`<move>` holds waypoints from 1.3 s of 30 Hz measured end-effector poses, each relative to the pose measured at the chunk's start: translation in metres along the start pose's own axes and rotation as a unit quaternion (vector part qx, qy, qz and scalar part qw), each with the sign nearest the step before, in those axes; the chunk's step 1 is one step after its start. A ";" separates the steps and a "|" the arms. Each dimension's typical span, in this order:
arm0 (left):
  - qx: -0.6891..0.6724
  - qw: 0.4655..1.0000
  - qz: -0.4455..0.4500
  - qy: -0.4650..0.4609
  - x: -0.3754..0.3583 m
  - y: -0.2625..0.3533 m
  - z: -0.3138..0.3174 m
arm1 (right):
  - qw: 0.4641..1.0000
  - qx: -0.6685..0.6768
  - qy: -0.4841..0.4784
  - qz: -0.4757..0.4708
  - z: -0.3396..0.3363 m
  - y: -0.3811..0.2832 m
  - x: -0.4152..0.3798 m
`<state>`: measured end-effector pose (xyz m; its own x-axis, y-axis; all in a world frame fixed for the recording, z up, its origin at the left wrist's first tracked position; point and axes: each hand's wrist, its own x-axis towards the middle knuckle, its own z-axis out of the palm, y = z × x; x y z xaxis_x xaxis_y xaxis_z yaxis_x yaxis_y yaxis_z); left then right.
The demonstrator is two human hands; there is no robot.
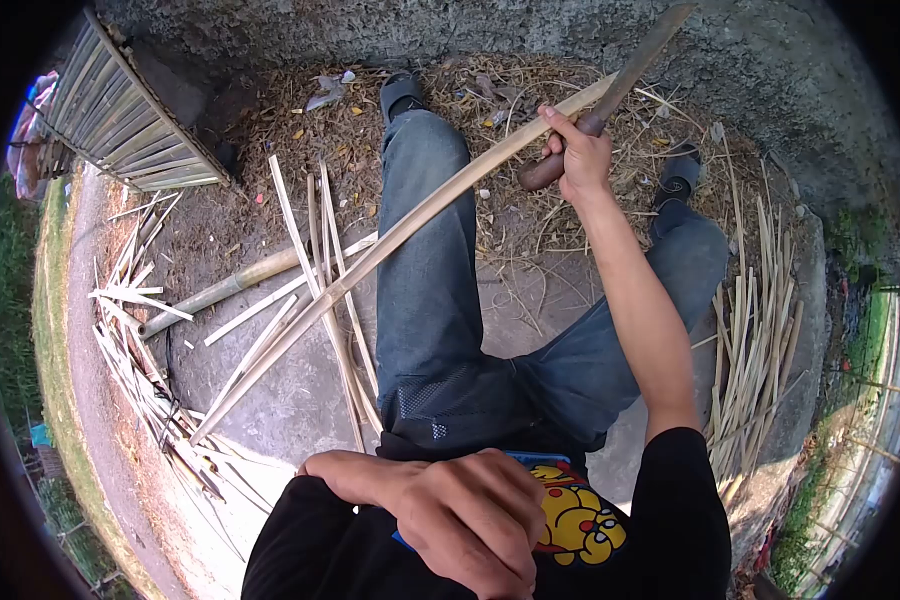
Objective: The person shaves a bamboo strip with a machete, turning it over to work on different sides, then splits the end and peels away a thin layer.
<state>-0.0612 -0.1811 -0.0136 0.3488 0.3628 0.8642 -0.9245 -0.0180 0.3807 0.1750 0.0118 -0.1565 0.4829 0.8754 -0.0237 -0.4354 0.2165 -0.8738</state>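
Observation:
My right hand is closed round the dark wooden handle of a machete, whose blade points up and away to the right. A long split bamboo strip slants across my right-hand fingertips and over my left leg, its far end passing beside the blade. The strip's near end lies low on the left, among other strips. Close to my chest, my left hand is curled with its knuckles up; what its fingers hold, if anything, is hidden.
A pile of bamboo strips lies at the right. More strips and a round bamboo pole are on the left. A slatted bamboo panel leans upper left. Ahead, a rough wall rises behind scattered shavings.

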 end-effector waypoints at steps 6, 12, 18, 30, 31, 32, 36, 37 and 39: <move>0.131 0.989 0.009 -0.065 0.001 0.016 -0.009 | 1.000 -0.013 -0.007 0.003 -0.004 0.004 0.002; 0.235 0.970 -0.028 -0.060 -0.015 0.013 -0.028 | 1.000 0.004 0.000 -0.001 0.001 -0.003 0.001; 0.246 0.967 0.061 -0.032 -0.008 0.006 -0.027 | 1.000 0.010 -0.011 0.003 -0.001 0.002 0.000; -0.159 0.976 -0.084 0.121 0.037 -0.005 0.008 | 1.000 0.001 -0.008 0.020 -0.002 0.003 0.000; -0.159 0.979 -0.026 0.122 0.034 -0.011 0.008 | 1.000 0.002 -0.007 0.023 -0.003 0.004 0.000; -0.158 0.979 -0.027 0.123 0.031 -0.013 0.008 | 1.000 -0.001 -0.014 0.020 -0.004 0.003 0.001; -0.155 0.980 -0.055 0.114 0.028 -0.006 0.004 | 1.000 -0.006 -0.021 0.015 -0.005 0.005 0.001; -0.168 0.976 -0.090 0.109 0.029 -0.004 -0.001 | 1.000 -0.008 -0.020 0.016 -0.005 0.005 0.001; -0.163 0.975 -0.101 0.114 0.030 -0.007 -0.005 | 1.000 0.002 -0.018 0.011 -0.005 0.007 0.001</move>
<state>-0.0448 -0.1657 0.0084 0.5199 0.5270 0.6723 -0.8532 0.3584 0.3790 0.1767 0.0123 -0.1651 0.4456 0.8949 -0.0244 -0.4484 0.1996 -0.8713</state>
